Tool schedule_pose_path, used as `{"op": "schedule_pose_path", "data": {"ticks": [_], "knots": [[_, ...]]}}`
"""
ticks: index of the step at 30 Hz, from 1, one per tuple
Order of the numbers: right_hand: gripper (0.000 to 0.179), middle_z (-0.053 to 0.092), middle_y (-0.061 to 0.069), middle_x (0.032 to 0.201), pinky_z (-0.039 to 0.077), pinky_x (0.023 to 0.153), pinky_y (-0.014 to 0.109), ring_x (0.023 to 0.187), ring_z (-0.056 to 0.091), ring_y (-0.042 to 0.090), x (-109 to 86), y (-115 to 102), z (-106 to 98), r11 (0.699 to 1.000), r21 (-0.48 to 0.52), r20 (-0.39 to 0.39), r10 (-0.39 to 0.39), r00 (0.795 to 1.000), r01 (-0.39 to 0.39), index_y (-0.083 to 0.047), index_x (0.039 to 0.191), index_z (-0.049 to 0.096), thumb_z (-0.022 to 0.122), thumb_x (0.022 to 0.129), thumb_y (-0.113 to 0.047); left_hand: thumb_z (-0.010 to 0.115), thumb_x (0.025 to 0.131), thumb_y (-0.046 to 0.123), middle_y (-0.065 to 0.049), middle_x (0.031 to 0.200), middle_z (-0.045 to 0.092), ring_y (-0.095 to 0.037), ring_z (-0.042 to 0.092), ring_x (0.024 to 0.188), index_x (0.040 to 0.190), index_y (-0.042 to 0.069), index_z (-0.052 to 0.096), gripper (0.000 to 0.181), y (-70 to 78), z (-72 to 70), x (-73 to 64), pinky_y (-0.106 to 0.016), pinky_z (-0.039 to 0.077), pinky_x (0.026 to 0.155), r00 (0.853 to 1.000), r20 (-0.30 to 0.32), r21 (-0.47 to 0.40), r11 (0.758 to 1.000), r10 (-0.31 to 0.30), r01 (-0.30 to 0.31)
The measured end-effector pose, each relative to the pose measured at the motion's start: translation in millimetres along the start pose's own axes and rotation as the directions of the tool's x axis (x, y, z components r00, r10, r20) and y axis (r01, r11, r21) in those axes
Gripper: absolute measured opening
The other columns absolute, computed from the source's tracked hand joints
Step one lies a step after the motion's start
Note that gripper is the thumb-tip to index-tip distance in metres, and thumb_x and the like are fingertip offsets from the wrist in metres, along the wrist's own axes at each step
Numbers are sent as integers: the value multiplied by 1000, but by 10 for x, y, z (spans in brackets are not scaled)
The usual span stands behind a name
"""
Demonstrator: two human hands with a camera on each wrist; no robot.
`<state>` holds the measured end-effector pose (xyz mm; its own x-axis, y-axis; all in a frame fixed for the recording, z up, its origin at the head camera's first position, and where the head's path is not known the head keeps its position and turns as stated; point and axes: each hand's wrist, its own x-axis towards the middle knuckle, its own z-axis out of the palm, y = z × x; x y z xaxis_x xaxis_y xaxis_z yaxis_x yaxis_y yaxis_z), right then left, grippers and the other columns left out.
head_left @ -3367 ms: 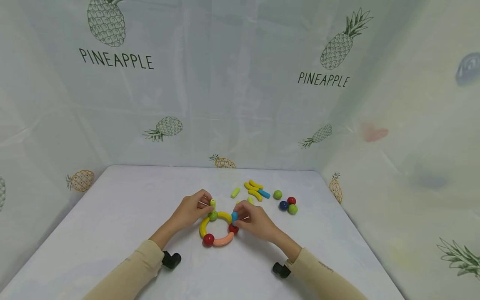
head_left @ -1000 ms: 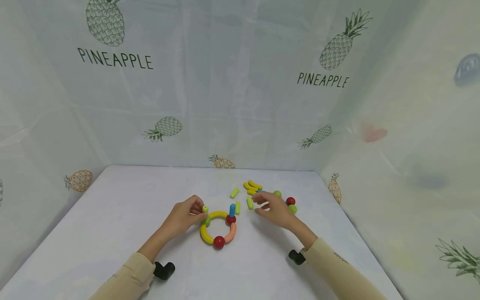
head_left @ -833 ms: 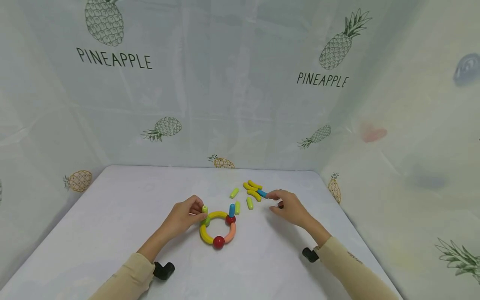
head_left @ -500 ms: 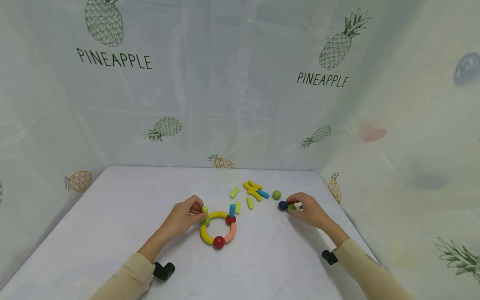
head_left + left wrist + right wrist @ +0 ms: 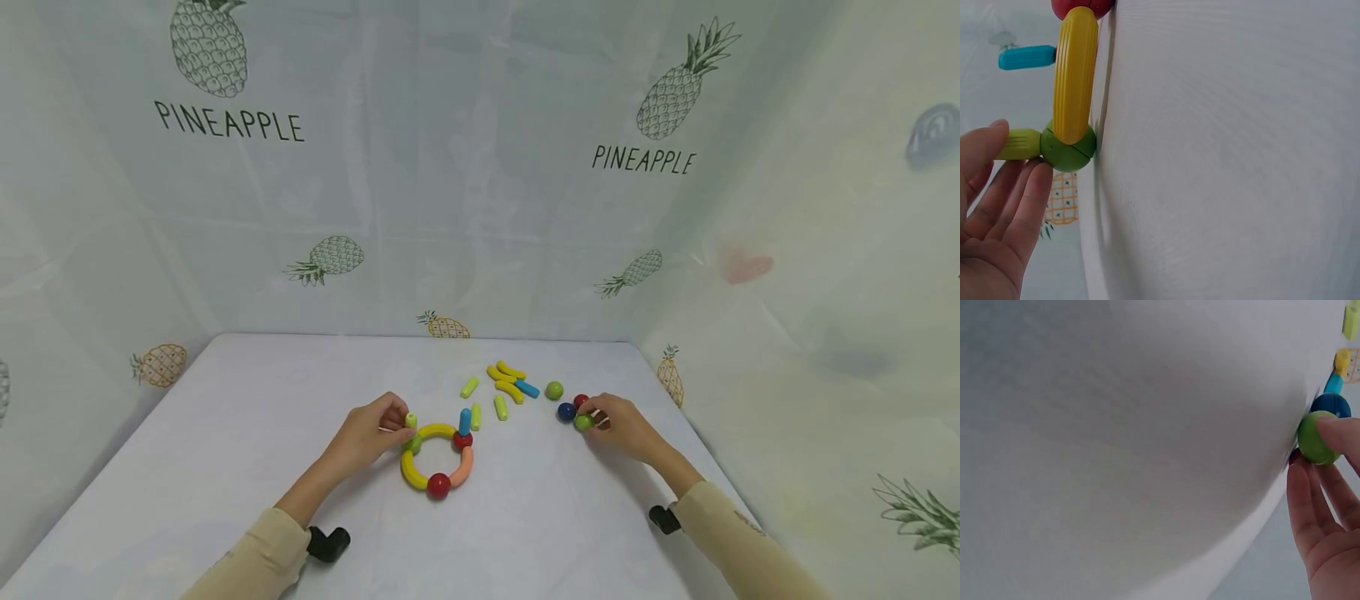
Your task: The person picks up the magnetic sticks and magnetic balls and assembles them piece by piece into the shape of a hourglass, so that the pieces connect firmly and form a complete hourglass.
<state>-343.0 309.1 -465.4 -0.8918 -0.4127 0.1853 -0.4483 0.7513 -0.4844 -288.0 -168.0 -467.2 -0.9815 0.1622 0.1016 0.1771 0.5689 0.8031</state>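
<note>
My left hand pinches an upright light green rod between thumb and fingers. That rod stands on a green ball, part of a ring of balls and curved rods lying on the table. Two yellow curved rods, a pink curved rod and two red balls make up the rest of the ring. A blue rod stands up from the farther red ball. At the right, my right hand pinches a loose green ball, close to a dark blue ball and a red ball.
Behind the ring lie several light green rods. Farther back are yellow curved rods beside a blue rod. Another green ball sits just right of them. A pineapple-print curtain hangs behind the white table.
My right hand has let go of the blue rod, now upright on the ring, and moved right to grip a loose green ball. The ring has turned slightly; my left hand keeps its rod.
</note>
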Motion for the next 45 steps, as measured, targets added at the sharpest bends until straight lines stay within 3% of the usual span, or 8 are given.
{"op": "schedule_pose_path", "data": {"ticks": [10, 20, 25, 34, 45], "knots": [[30, 72, 4, 109, 62, 82, 32, 93, 69, 17, -47, -72, -7, 999, -30, -41, -43, 998, 42, -8, 114, 74, 84, 87, 1, 83, 95, 20, 5, 105, 72, -15, 69, 102, 112, 20, 65, 25, 5, -6, -8, -32, 62, 88, 1000, 1, -27, 1000, 4, -4], [32, 73, 5, 113, 63, 83, 32, 95, 73, 18, 84, -587, 23, 980, 82, -69, -175, 982, 180, -5, 119, 72, 82, 90, 1, 82, 96, 19, 6, 106, 72, -15, 70, 103, 113, 20, 66, 24, -28, -43, -14, -31, 61, 89, 999, -2, -56, 998, 37, -37], [33, 72, 7, 113, 64, 82, 33, 94, 74, 22, 142, -726, 67, 971, 101, -66, -209, 976, 215, -4, 120, 71, 83, 90, 0, 81, 96, 20, 5, 106, 72, -14, 70, 103, 113, 20, 66, 22, -15, -49, -28, -32, 61, 90, 999, 0, -50, 998, 36, -36], [27, 71, 2, 105, 60, 78, 29, 88, 65, 13, 93, -516, 178, 996, 20, 3, -91, 996, 91, -7, 115, 74, 84, 90, -2, 81, 96, 18, 6, 105, 72, -15, 70, 102, 113, 20, 66, 22, -16, -57, -39, -31, 61, 88, 999, -2, -46, 998, 45, -45], [28, 72, 3, 105, 59, 76, 26, 88, 68, 17, 85, -435, 190, 993, 5, 72, -120, 990, 120, -5, 114, 74, 84, 89, -1, 81, 96, 20, 7, 106, 72, -13, 70, 102, 114, 21, 66, 23, -41, -42, -17, -30, 61, 89, 999, 7, -52, 997, 53, -53]]}}
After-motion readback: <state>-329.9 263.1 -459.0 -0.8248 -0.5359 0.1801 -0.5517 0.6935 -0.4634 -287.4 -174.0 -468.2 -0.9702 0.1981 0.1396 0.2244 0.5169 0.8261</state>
